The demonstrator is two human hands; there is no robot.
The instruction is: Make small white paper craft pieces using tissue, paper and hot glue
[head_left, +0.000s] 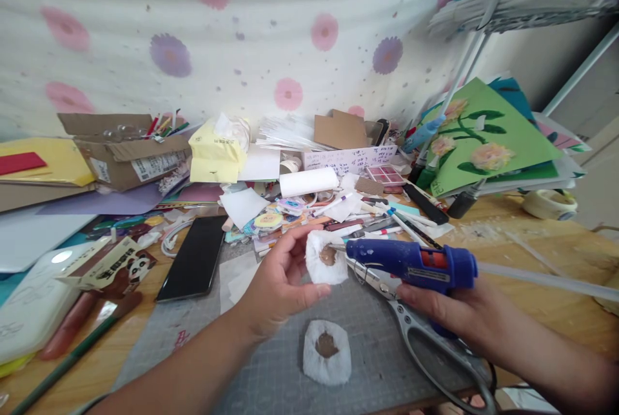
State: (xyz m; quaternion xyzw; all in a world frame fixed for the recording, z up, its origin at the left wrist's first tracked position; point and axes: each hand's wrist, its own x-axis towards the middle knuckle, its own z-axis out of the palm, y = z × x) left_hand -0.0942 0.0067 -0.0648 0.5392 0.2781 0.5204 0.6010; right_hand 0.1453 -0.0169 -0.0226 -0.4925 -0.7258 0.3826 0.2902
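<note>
My left hand (pixel 285 279) is closed on a small white tissue-wrapped piece (pixel 314 267) with a brown centre, holding it up above the cutting mat. In my right hand (pixel 445 308) is a blue hot glue gun (pixel 401 261), its nozzle pointing left at the brown centre of the piece. A clear glue stick (pixel 541 278) sticks out of the gun's back end. A second white piece (pixel 313 363) with a brown centre lies on the grey cutting mat (pixel 242 363) below. Large scissors (pixel 411 331) lie under the glue gun, partly hidden by my right hand.
A black phone (pixel 193 260) lies left of my left hand. Behind are piled pens and paper scraps, a white paper roll (pixel 309 181) and a cardboard box (pixel 130 151). At left are a panda-printed box (pixel 111 267) and a green brush handle (pixel 72 363). Green floral artwork (pixel 522 138) leans at right.
</note>
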